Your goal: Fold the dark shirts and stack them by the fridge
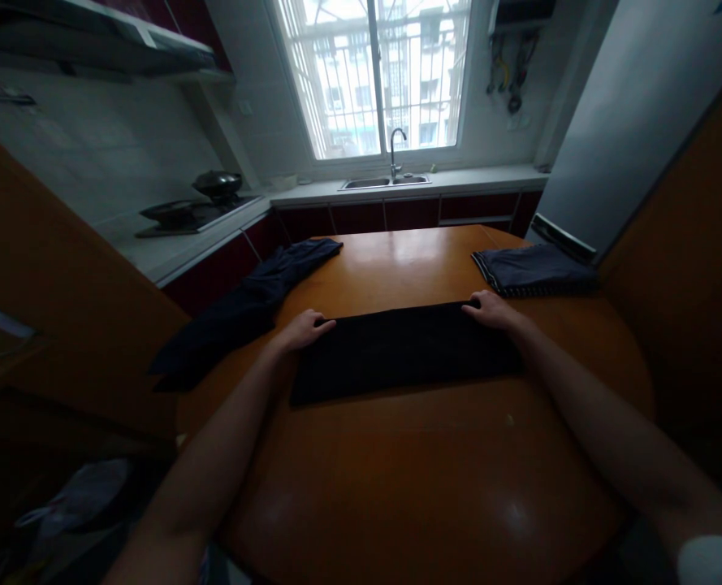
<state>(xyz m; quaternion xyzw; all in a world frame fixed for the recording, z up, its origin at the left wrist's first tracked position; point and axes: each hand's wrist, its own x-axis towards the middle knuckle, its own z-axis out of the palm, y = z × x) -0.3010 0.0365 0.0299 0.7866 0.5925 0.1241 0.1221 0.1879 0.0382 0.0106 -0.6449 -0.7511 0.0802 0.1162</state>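
Observation:
A dark cloth (397,351), folded into a long flat band, lies across the middle of a round wooden table (409,479). My left hand (303,329) grips its far left corner with the fingers curled over the edge. At the far right corner, my right hand (488,309) pinches the cloth in the same way. Both forearms reach in from the near edge of the table.
A loose dark garment (244,309) hangs over the table's left rim. A folded grey garment (534,270) rests at the far right. Behind are a counter with a sink (385,183), a stove with a pan (218,185), and a window.

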